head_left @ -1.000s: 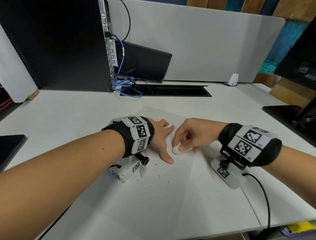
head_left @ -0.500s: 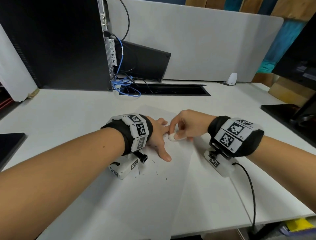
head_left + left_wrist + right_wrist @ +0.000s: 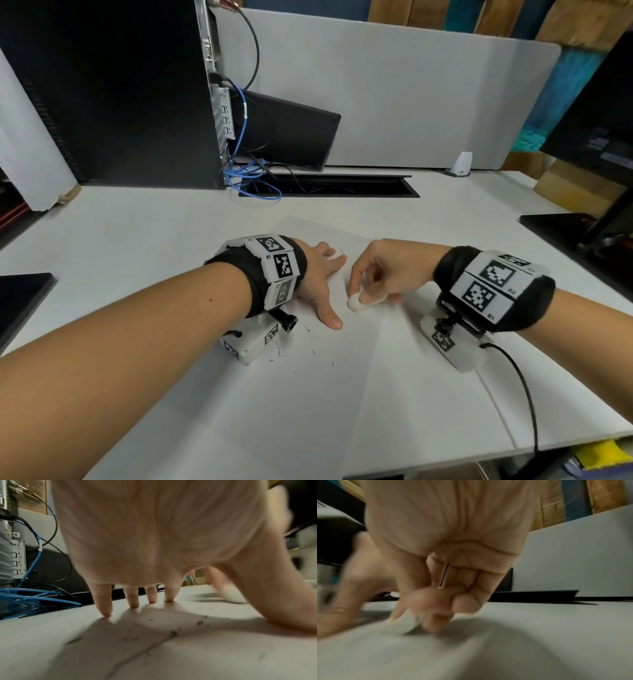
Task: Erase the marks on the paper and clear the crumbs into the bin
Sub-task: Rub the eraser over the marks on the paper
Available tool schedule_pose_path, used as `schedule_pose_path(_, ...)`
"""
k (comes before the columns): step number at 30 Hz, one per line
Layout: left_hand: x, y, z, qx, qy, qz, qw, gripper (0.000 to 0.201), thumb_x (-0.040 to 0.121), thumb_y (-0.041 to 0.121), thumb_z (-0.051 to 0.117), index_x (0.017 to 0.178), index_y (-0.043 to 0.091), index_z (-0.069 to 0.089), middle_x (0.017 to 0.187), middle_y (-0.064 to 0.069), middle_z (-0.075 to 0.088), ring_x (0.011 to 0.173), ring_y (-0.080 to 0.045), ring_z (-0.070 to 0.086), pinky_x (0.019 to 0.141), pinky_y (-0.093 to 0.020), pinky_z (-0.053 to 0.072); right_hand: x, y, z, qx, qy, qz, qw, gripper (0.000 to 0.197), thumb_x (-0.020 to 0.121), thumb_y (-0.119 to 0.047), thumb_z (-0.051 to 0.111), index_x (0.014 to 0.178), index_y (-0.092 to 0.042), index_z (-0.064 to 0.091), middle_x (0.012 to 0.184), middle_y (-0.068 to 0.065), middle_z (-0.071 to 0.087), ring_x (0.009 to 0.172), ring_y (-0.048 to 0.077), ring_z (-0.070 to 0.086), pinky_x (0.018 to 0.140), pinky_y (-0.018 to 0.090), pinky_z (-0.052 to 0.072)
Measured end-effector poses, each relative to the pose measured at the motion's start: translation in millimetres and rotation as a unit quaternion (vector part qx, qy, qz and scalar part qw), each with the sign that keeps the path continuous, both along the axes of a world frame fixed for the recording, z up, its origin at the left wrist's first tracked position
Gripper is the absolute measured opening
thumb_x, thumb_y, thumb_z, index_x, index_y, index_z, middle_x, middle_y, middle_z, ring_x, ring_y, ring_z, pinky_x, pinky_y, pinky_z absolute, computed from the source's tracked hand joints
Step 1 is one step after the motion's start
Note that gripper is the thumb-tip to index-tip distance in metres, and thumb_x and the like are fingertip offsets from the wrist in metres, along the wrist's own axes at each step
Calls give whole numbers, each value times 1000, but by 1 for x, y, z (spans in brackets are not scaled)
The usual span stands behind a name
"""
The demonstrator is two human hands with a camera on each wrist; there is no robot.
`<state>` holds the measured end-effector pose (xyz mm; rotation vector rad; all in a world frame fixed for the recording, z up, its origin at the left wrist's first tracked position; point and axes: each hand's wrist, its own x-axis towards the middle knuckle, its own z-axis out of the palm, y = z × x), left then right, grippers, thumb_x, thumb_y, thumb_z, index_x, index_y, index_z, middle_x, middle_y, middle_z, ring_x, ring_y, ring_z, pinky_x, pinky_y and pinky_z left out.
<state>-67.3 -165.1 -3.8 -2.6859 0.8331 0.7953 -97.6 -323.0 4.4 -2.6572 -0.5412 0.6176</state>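
Here, at centre frame, your left hand (image 3: 317,279) presses flat, fingers spread, on the paper (image 3: 342,394); your right hand (image 3: 380,274) pinches a white eraser (image 3: 355,303) against it. Only your left wrist view shows the dark crumbs (image 3: 173,633) under your palm.

white eraser (image 3: 355,303); blue cables (image 3: 244,173)

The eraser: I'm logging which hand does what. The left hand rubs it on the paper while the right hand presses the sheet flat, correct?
The hands are swapped. In the head view the right hand pinches the eraser on the paper, while the left hand presses the sheet flat with spread fingers.
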Motion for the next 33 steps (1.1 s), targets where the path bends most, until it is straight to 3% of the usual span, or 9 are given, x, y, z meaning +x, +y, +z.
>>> schedule_pose_path(2, -1, 0, 1, -1, 0, 0, 1000, 119, 66, 66, 67, 147, 34, -15, 157, 10, -16, 146, -17, 4, 114, -43, 19, 9, -4, 1, -6, -40, -42, 998, 11, 82, -23, 69, 90, -16, 70, 49, -5, 57, 38, 4, 51, 53, 12, 41)
schedule_pose_path(4, -1, 0, 2, -1, 1, 3, 1000, 119, 66, 66, 67, 147, 34, -15, 157, 10, -16, 146, -16, 4, 114, -42, 19, 8, -5, 2, -2, -25, -47, 999, 9, 82, -23, 69, 88, -16, 69, 44, -9, 55, 37, 4, 51, 53, 14, 41)
schedule_pose_path(8, -3, -1, 2, 0, -12, 0, 1000, 119, 67, 64, 68, 147, 33, -14, 157, 10, -15, 146, -16, 7, 113, -39, 21, -7, -6, 1, 0, 27, -9, 1000, 13, 82, -21, 70, 92, -13, 71, 58, 2, 59, 40, 5, 53, 50, 8, 40)
schedule_pose_path(13, -1, -2, 3, -8, -7, 3, 1000, 119, 67, 62, 69, 148, 31, -12, 157, 8, -14, 146, -16, 5, 114, -39, 19, 10, -28, 4, 46, -109, -134, 984, 7, 85, -21, 66, 91, -17, 65, 64, 10, 64, 39, 4, 54, 52, 10, 42)
schedule_pose_path(16, 0, -3, -2, -23, -16, 6, 1000, 114, 68, 69, 63, 149, 32, -8, 157, 8, -7, 145, -18, 12, 113, -40, 21, 13, -30, 0, 30, -59, -116, 991, 13, 82, -25, 69, 92, -18, 65, 72, 15, 68, 44, 6, 58, 62, 14, 47)
schedule_pose_path(19, 1, -7, -5, -31, -19, 13, 999, 110, 68, 74, 58, 148, 35, -7, 156, 3, 0, 143, -24, 15, 112, -43, 23, 16, -22, -2, 23, -28, -99, 994, 16, 81, -30, 70, 92, -18, 66, 71, 11, 68, 49, 10, 63, 70, 22, 51)
schedule_pose_path(24, 1, -13, -5, -10, -21, 21, 1000, 111, 68, 74, 58, 147, 38, -11, 156, 0, -4, 143, -28, 13, 112, -45, 24, 5, -16, 0, 33, 43, -55, 997, 17, 78, -22, 74, 91, -12, 70, 62, 6, 63, 46, 12, 60, 52, 12, 46)
schedule_pose_path(29, 0, -15, -2, 4, -28, 17, 999, 111, 68, 73, 58, 147, 37, -12, 156, -2, -5, 143, -28, 13, 111, -45, 26, 10, -20, 1, 1, -24, -85, 996, 15, 80, -32, 71, 87, -18, 68, 63, 6, 62, 50, 15, 63, 57, 14, 47)
schedule_pose_path(33, 1, -16, -3, 11, -29, 14, 999, 111, 68, 74, 57, 147, 37, -12, 156, -2, -7, 144, -28, 12, 112, -46, 25, 2, -16, 0, 6, 27, -54, 998, 15, 78, -31, 73, 85, -18, 71, 58, 0, 60, 46, 12, 60, 53, 10, 43)
